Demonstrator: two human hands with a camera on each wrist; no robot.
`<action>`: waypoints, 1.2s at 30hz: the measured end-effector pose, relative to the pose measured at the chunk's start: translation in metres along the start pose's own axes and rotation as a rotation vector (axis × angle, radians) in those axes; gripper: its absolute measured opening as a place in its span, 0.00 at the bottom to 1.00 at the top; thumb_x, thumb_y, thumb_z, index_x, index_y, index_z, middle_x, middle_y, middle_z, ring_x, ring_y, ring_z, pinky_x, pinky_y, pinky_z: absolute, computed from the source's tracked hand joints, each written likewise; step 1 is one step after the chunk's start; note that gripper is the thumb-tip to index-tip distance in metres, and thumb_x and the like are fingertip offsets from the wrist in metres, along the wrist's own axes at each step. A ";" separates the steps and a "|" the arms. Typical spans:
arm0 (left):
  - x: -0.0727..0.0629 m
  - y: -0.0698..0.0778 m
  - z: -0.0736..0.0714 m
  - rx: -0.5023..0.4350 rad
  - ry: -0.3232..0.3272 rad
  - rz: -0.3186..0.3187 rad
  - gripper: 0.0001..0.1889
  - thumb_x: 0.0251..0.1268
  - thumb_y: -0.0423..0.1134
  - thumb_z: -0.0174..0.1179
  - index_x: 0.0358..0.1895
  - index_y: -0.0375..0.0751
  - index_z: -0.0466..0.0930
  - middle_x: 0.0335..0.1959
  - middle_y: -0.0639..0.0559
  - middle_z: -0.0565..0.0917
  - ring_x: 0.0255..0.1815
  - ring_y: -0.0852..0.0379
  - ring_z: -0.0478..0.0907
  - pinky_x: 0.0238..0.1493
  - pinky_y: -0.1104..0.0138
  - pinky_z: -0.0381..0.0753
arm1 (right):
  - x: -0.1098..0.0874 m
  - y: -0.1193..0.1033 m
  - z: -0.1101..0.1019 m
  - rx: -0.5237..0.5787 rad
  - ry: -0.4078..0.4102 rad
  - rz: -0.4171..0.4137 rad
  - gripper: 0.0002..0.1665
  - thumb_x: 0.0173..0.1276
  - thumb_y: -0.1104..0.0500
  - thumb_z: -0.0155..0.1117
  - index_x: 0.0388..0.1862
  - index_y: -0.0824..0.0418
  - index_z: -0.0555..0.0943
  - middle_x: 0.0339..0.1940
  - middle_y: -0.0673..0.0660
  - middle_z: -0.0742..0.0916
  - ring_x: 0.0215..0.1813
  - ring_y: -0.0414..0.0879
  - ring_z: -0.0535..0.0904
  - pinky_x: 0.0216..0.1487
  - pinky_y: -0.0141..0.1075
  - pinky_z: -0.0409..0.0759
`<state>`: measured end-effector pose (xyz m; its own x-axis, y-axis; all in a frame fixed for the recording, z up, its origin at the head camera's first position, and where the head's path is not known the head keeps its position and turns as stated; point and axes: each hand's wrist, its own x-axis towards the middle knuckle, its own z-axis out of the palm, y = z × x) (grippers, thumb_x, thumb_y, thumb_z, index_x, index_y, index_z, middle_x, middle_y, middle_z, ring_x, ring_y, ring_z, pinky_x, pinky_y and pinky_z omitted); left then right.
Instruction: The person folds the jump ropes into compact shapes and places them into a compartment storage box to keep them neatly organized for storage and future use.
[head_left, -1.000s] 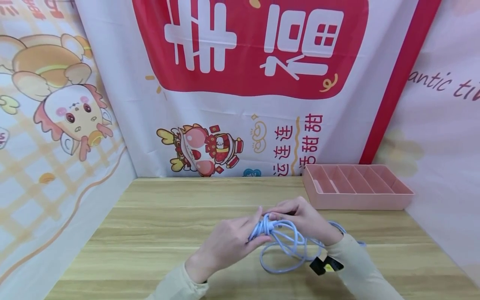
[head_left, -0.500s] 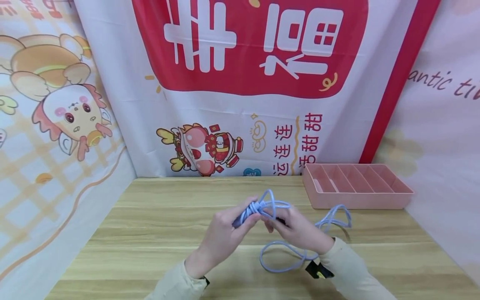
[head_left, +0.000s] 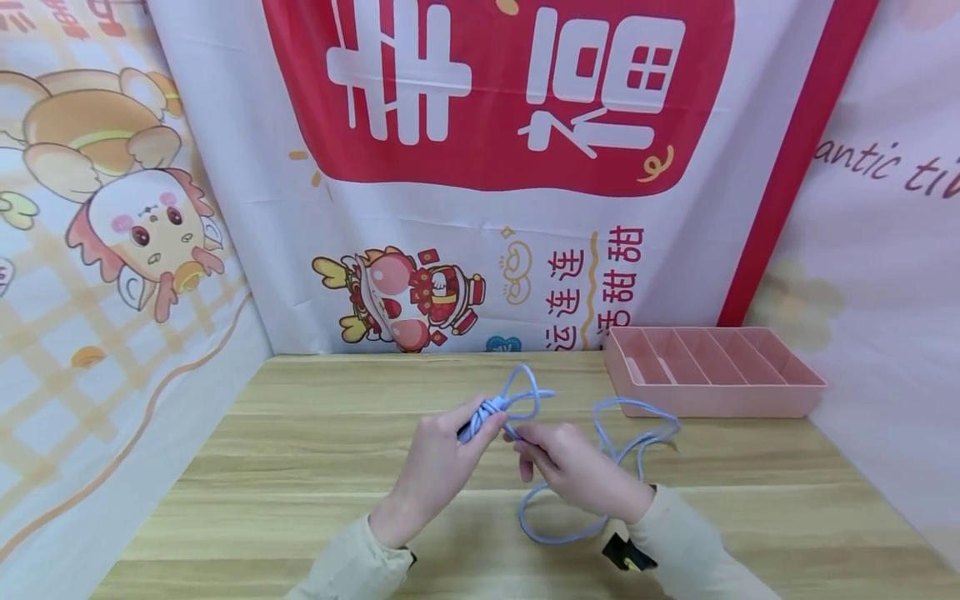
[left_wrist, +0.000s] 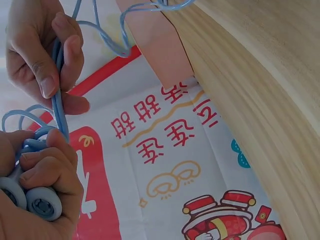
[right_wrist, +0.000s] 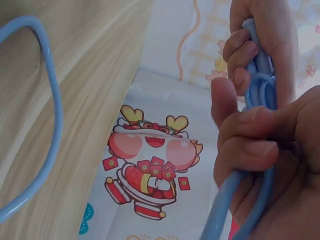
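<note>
A light blue jump rope is bunched in my left hand, with turns of cord wrapped round its middle. In the left wrist view, two round handle ends stick out below the curled fingers. Small loops rise from the top of the bundle. My right hand, close on the right, pinches a doubled length of the cord that runs to the bundle. More cord trails past the right wrist onto the table in loose loops. Its pinching fingers show in the right wrist view.
A pink divided box stands at the table's back right corner, and a loop of cord lies in front of it. Printed cloths hang behind and on both sides of the wooden table.
Both hands have moved left, with the wrapped bundle in the left one. The right hand has drawn down and apart from it, pulling cord. The loose loops by the box have shifted left.
</note>
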<state>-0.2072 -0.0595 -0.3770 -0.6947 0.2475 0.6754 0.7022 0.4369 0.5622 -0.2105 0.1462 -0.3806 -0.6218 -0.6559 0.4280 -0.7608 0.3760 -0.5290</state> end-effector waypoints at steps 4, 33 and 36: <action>-0.001 0.001 0.000 0.019 -0.007 -0.049 0.07 0.72 0.45 0.59 0.37 0.49 0.82 0.19 0.67 0.73 0.13 0.68 0.64 0.12 0.71 0.67 | 0.000 -0.005 0.004 -0.039 -0.021 0.038 0.08 0.76 0.69 0.51 0.43 0.65 0.80 0.20 0.44 0.79 0.20 0.30 0.69 0.20 0.27 0.70; 0.001 -0.007 -0.004 0.137 -0.071 -0.064 0.14 0.70 0.43 0.62 0.53 0.42 0.85 0.25 0.60 0.80 0.15 0.68 0.67 0.15 0.72 0.71 | 0.000 -0.020 0.006 -0.083 0.033 0.126 0.09 0.74 0.68 0.56 0.39 0.64 0.83 0.19 0.41 0.75 0.20 0.31 0.66 0.25 0.29 0.75; 0.002 -0.005 -0.006 0.159 -0.124 0.001 0.09 0.71 0.43 0.61 0.46 0.45 0.85 0.20 0.63 0.74 0.14 0.68 0.63 0.14 0.73 0.68 | 0.000 -0.021 0.002 0.031 0.029 0.157 0.12 0.76 0.68 0.53 0.38 0.63 0.83 0.17 0.41 0.74 0.19 0.32 0.67 0.23 0.30 0.74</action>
<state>-0.2110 -0.0668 -0.3759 -0.7151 0.3484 0.6060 0.6760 0.5654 0.4726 -0.1943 0.1370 -0.3705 -0.7383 -0.5713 0.3585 -0.6476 0.4519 -0.6135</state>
